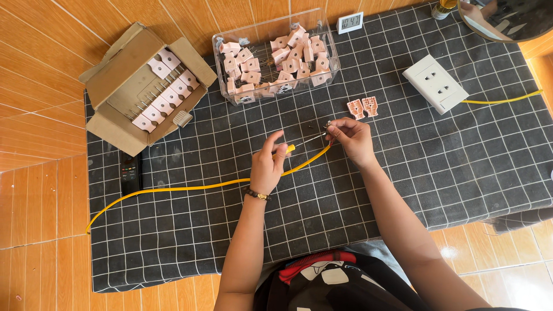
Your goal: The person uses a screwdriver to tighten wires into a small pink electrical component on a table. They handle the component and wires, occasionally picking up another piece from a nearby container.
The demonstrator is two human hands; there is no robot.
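My left hand grips a small screwdriver with a yellow handle, its thin shaft pointing right. My right hand pinches the stripped end of a yellow cable between thumb and fingers, where the screwdriver tip meets it. The cable runs left across the black checked mat and off its left edge. Two pink plug halves lie open on the mat just above my right hand.
A clear plastic bin of pink plug parts stands at the back centre. A cardboard box with more sits back left. A white socket block with a yellow lead lies back right. A black remote-like device lies left.
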